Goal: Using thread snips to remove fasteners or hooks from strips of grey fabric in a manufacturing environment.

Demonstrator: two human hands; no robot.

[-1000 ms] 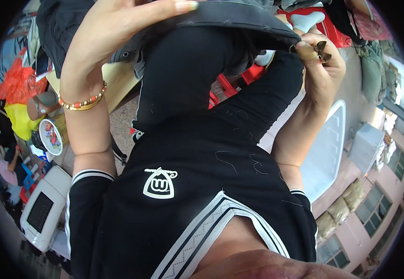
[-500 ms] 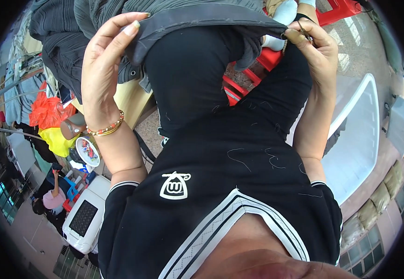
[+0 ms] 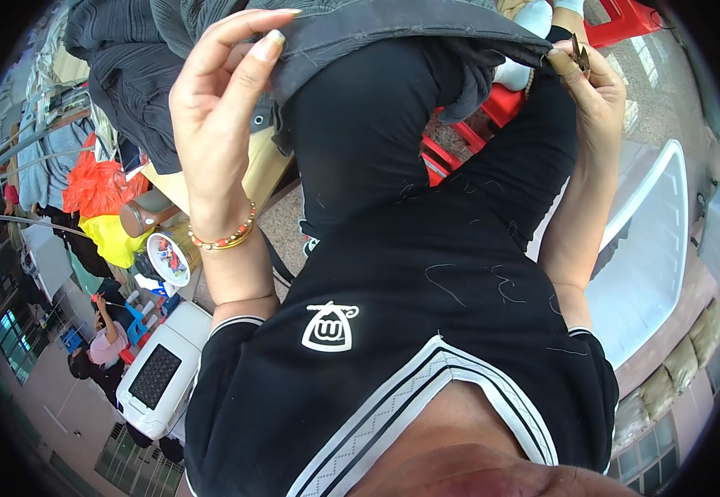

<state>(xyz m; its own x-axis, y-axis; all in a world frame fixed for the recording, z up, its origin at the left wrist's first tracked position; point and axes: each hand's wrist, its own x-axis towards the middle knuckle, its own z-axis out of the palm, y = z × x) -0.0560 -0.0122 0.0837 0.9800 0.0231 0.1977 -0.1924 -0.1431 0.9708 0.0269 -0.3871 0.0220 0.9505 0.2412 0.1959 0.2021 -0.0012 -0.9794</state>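
A dark grey garment is drawn across my black-trousered lap, its seamed band running from hand to hand. My right hand pinches the band's right end between thumb and fingers. That same hand also holds small dark metal thread snips, whose blades stick up past the fingers. At the band's left end is my left hand, thumb and forefinger apart by the cloth edge; whether the fingertips touch it is hard to see. Loose thread ends lie on my black top.
Ribbed dark grey clothing is heaped over a pale wooden surface at the left. Nearby are a red plastic bag, a white tub and a white case. A translucent bin stands right, a red stool far right. Another person is far left.
Both hands have shifted slightly right in view with the band. My left thumb and forefinger have spread apart. The snips' blades now point more upright in my right hand.
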